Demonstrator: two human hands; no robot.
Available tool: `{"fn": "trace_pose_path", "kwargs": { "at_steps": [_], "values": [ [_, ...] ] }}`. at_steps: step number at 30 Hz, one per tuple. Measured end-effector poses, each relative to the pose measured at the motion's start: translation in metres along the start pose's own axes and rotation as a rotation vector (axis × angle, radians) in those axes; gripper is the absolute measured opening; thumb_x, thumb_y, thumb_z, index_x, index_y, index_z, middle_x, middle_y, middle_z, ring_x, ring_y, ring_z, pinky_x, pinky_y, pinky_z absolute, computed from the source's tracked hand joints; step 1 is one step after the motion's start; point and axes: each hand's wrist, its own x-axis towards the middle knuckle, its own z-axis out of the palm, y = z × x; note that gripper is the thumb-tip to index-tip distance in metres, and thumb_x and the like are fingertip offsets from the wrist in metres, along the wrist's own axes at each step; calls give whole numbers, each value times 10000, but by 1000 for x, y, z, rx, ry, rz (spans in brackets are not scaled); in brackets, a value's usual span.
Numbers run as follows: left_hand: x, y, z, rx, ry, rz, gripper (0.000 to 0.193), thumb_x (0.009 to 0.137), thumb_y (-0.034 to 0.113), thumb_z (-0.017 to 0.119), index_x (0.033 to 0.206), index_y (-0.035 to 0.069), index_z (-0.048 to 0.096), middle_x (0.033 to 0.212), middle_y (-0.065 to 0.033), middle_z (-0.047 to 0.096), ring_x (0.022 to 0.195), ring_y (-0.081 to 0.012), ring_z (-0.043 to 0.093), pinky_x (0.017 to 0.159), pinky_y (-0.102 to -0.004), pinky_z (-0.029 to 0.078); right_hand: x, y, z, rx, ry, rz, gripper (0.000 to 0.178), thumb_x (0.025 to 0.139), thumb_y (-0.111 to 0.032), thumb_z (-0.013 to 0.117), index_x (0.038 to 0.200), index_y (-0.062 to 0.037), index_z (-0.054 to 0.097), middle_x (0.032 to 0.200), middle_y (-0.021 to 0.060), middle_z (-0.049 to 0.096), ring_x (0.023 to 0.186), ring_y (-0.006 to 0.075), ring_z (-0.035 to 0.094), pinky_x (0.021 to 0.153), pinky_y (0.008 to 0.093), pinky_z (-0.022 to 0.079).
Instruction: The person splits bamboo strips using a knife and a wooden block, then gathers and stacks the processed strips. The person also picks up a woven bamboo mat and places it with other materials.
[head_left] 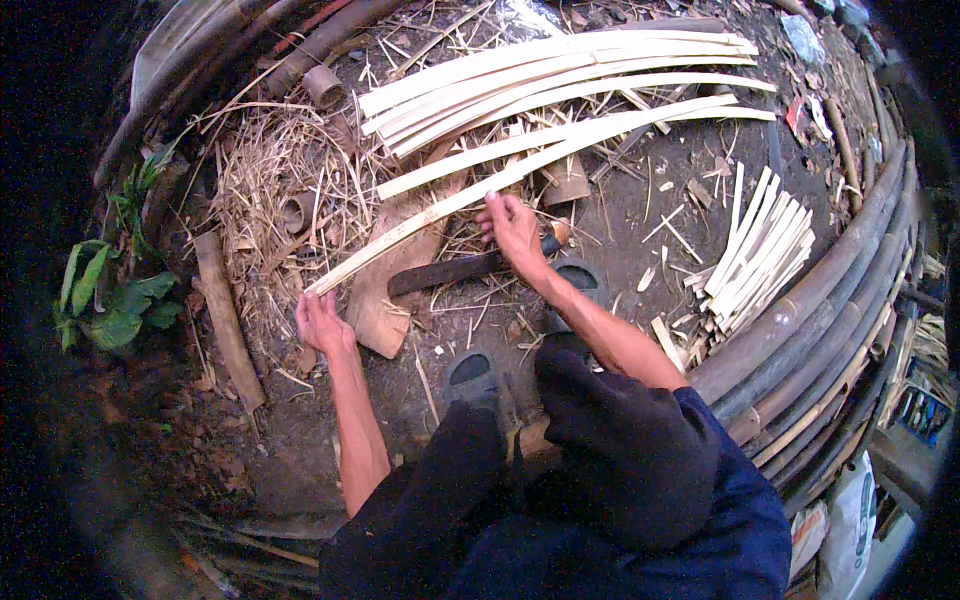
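A long, pale bamboo strip (415, 222) slants across the ground before me. Its near left end is pinched in my left hand (322, 325). Farther along the same strip, my right hand (515, 232) has its fingers curled against the lower edge. Below the strip lies a machete (450, 272) with a dark blade, its wooden handle partly behind my right wrist. The blade crosses a flat wooden board (385, 300). Just beyond the held strip is another loose strip (450, 172), and past that a pile of long strips (540, 80).
To the right lies a bundle of short split sticks (760, 250), beside stacked bamboo poles (800, 310). Shavings (270, 180) heap at the left, near a short bamboo length (228, 320) and a leafy plant (110, 295). My sandals (470, 375) are close below the board.
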Motion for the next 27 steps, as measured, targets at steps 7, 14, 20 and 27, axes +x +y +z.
{"fn": "trace_pose_path", "kwargs": {
  "at_steps": [7, 14, 20, 27],
  "values": [
    [1, 2, -3, 17, 9, -58, 320, 892, 125, 608, 1148, -14, 476, 1017, -121, 570, 889, -202, 582, 792, -347, 535, 20, -5, 2, 341, 51, 81, 291, 908, -283, 603, 869, 5, 587, 704, 36, 565, 574, 87, 504, 480, 227, 451],
    [-47, 47, 58, 826, -7, 649, 470, 856, 210, 641, 1231, -3, 454, 1150, -161, 526, 1094, -255, 489, 949, -411, 400, -19, -21, 19, 325, 91, 22, 295, 904, -266, 607, 833, 21, 609, 685, 38, 594, 571, 86, 528, 501, 232, 457],
    [-112, 53, 166, 1109, -1292, 941, 709, 730, 43, 645, 1369, 17, 341, 1188, -223, 523, 1112, -401, 488, 991, -496, 340, -45, -19, 33, 14, 39, -53, 320, 908, -282, 577, 844, 25, 643, 690, 49, 624, 619, 97, 541, 555, 290, 443],
    [-111, 12, 164, 868, -1371, 669, 373, 807, 44, 625, 1165, 1, 531, 958, -236, 595, 864, -408, 578, 735, -430, 470, -43, 0, 16, 15, 64, -111, 297, 895, -268, 605, 820, 17, 646, 638, -32, 525, 603, 55, 426, 521, 260, 361]
  ]
}}
